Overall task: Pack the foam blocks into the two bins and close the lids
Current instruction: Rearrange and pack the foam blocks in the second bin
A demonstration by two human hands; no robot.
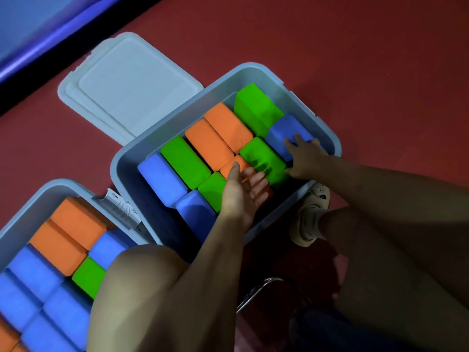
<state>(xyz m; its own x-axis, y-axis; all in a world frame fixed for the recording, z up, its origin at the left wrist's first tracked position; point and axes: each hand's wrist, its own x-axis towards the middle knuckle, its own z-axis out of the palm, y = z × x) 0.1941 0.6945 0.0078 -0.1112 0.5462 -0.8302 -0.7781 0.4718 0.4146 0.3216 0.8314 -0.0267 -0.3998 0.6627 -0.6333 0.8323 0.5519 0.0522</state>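
At the centre of the frame, a grey bin point(327, 138) is sitting on the red floor point(380, 59), packed with blue, green and orange blocks. The left hand point(241, 196) is hovering with relaxed, spread fingers over an orange block point(234, 166). The right hand point(305, 158) is pressing its fingers on a blue block point(284, 134) at the bin's right end. A lid point(132, 85) is lying flat at upper left. A second bin point(38, 196) of blocks is standing open at lower left.
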